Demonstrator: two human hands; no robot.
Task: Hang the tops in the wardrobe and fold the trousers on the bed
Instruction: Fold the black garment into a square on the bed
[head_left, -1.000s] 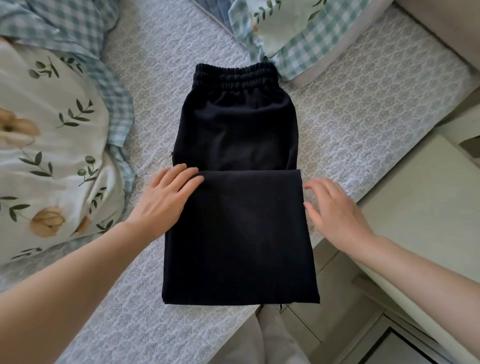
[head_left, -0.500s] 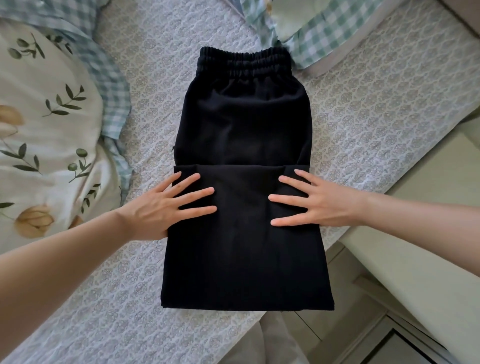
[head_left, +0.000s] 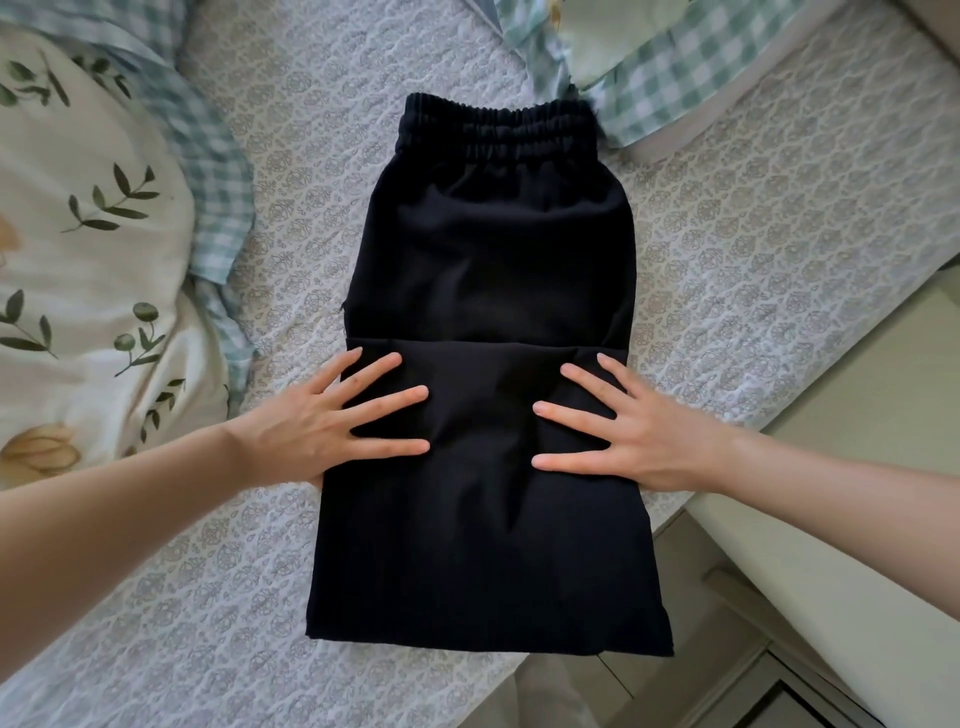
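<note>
- The trousers (head_left: 488, 270) lie flat in the middle of the bed (head_left: 779, 234), waistband (head_left: 498, 130) at the far end and touching a checked pillow (head_left: 675, 83).
- They are part folded: a near layer is doubled up over the seat, and its straight edge (head_left: 483, 344) crosses the cloth about halfway along.
- The left hand (head_left: 311, 436) lies flat on that upper layer, just below the edge. Its fingers are straight and spread wide, and it holds nothing.
- The right hand (head_left: 649, 441) mirrors it on the other side: palm down, fingers splayed, pressing and not gripping.
- This looks like smoothing the fold. The bundle is still long, so at least one more fold probably remains.
- The near right corner of the trousers seems to reach just past the bed's edge.
- No tops show, and the wardrobe is out of view, so I cannot tell whether the hanging is done.
- A floral duvet (head_left: 93, 270) is bunched up on the left, apart from the trousers.
- Containers: none open in view. A pale cabinet (head_left: 841, 519) stands beside the bed at the right. Its lower front looks like drawers, but what is inside is hidden.
</note>
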